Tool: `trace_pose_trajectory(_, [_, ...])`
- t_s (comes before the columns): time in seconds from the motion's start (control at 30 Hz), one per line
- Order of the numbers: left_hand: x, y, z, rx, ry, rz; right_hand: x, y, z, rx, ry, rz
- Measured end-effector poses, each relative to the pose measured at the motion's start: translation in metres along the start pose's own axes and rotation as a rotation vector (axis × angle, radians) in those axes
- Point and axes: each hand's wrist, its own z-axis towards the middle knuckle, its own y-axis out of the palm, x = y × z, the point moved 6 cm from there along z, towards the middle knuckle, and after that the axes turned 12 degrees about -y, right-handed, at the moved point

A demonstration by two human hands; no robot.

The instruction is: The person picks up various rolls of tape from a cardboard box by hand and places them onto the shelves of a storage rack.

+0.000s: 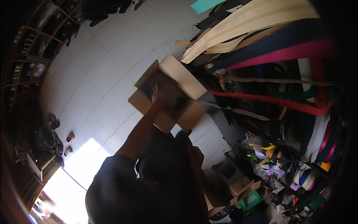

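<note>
An open cardboard box (182, 74) stands on the tiled floor with its flaps spread outward. My left hand (155, 94) reaches down into it, fingers stretched and slightly apart, over dark contents (179, 102) whose kind I cannot make out. Nothing shows clearly in that hand. Beside my dark-clothed leg, my right hand (195, 156) is curled closed in shadow, low and to the right of the box. I see nothing held in it.
Zippers and coloured strips (253, 26) hang along the right, reaching near the box. Below them is a cluttered heap of rolls and bags (276, 170). Smaller open cartons (242, 186) stand lower right. Shelves (41, 41) line the left; shoes (69, 138) lie on the floor.
</note>
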Motion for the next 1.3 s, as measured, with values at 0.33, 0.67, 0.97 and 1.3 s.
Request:
trace_pose_trajectory(0.33, [-0.021, 0.054, 0.05, -0.255, 0.042, 0.045, 0.021, 0.019, -0.052, 0.283, 0.141, -0.15])
trace_pose_trajectory(0.67, [-0.041, 0.072, 0.058, -0.215, 0.177, 0.237, 0.046, 0.036, -0.101, 0.264, 0.101, -0.025])
trace_pose_trajectory(0.97, [0.07, -0.221, -0.193, -0.157, 0.826, -0.46, 0.015, 0.038, -0.154, 0.581, -0.08, 0.234])
trace_pose_trajectory(1.3, [0.113, -0.261, -0.471, -0.509, 1.033, -0.376, 0.013, -0.039, -0.253, 0.898, -0.249, 0.461])
